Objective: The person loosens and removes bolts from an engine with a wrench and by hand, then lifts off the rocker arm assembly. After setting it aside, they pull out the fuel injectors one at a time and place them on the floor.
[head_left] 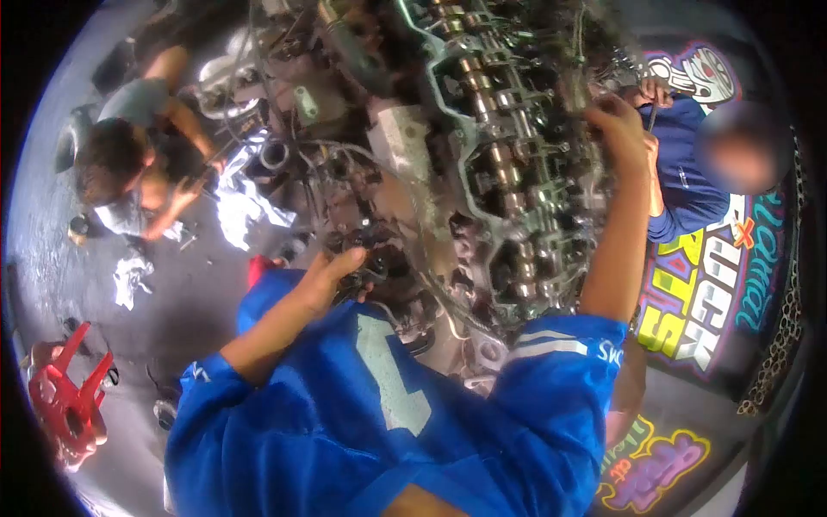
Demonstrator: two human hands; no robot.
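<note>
A large engine with its top exposed stretches away before me, its camshaft (508,177) and rows of rocker arms in plain sight. My left hand (326,280) is at the near left side of the engine, thumb on top and fingertips curled below around dark parts; what it grips is not clear. Farther out, my right hand (618,129) reaches over the right edge of the engine. Its fingers look apart and rest at or near the metal there, slightly blurred, with nothing visible in them. A pale gasket edge (472,146) runs along the camshaft's left.
On the left, a crouching person (129,155) works near white rags (245,194). Across the engine at right stands another person in dark blue (689,155), holding a thin tool. A red jack-like stand (69,401) is on the floor. Cables (388,168) cross the engine's left side.
</note>
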